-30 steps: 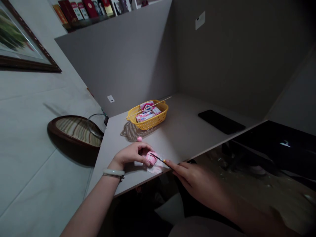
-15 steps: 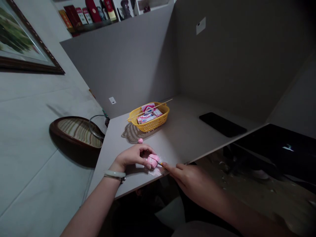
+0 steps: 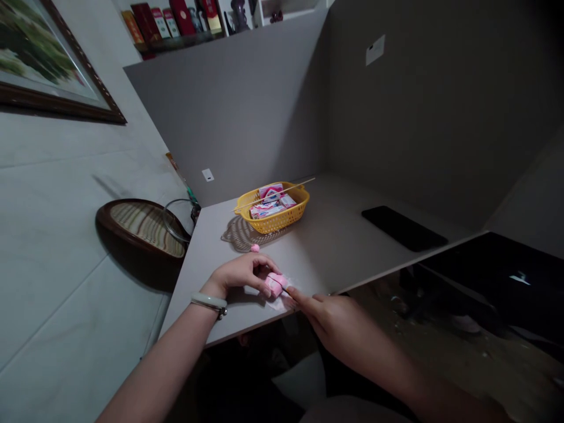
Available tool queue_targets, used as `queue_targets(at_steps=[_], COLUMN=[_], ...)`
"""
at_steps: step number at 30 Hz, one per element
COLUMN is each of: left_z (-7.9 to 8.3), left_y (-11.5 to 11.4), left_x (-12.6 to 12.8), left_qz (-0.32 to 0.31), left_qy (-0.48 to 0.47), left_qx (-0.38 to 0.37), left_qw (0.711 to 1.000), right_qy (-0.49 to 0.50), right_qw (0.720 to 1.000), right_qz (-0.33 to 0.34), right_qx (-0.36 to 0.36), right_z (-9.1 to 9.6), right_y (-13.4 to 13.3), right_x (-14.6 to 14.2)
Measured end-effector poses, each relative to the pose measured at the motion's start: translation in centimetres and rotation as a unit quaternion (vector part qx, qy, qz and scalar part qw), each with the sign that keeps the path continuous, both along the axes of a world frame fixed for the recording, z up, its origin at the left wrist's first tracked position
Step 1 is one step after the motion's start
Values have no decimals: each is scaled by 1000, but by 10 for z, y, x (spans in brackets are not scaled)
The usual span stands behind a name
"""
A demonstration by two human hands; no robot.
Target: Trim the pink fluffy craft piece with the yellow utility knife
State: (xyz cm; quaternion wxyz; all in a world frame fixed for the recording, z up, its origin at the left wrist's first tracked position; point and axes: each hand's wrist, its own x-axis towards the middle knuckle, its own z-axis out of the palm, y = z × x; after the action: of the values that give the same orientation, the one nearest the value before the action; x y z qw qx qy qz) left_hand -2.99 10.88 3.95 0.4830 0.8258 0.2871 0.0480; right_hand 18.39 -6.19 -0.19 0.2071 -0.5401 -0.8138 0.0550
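My left hand [image 3: 242, 275] curls its fingers over a soft pink piece [image 3: 275, 285], which rests on a crumpled clear wrapper [image 3: 281, 303] at the table's front edge. My right hand [image 3: 321, 314] pinches a thin pointed tool [image 3: 286, 289] with its tip at the pink piece. Most of the tool is hidden by my fingers, and I cannot tell what kind it is. A tiny pink ball [image 3: 255, 248] lies apart on the grey table [image 3: 207, 288], beyond my left hand. A jade bangle [image 3: 209, 302] circles my left wrist.
A yellow plastic basket [image 3: 275, 224] holds pink packets [image 3: 268, 208], with a wooden skewer [image 3: 304, 187] across it, on a lace mat [image 3: 235, 238]. A black slab [image 3: 403, 228] lies to the right. Grey partitions stand behind; a round wooden-rimmed tray [image 3: 106, 226] and glass bowl [image 3: 178, 220] sit left.
My right hand has moved left, bringing the tool's tip from above the pink piece to its near end. The whole view has drifted slightly as my head moved.
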Motion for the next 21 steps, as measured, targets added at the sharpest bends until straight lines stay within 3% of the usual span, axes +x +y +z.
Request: queue_targets(at_steps=[7,16,21], left_z=[-5,-6,-9], left_y=[2,3,4], left_x=[-3,-3,-4], left_qz=[13,46,29], left_qy=[3,-15,-14], left_qx=[0,-47,-19], left_qw=[1000,998,999], right_qy=[14,-14,-25], right_qw=[1000,1000,999], right_qz=[0,-2,-8], right_qx=[0,-17,-20], right_z=[-10,-5,-1], right_y=[-14,-4,-11], right_x=[12,4,9])
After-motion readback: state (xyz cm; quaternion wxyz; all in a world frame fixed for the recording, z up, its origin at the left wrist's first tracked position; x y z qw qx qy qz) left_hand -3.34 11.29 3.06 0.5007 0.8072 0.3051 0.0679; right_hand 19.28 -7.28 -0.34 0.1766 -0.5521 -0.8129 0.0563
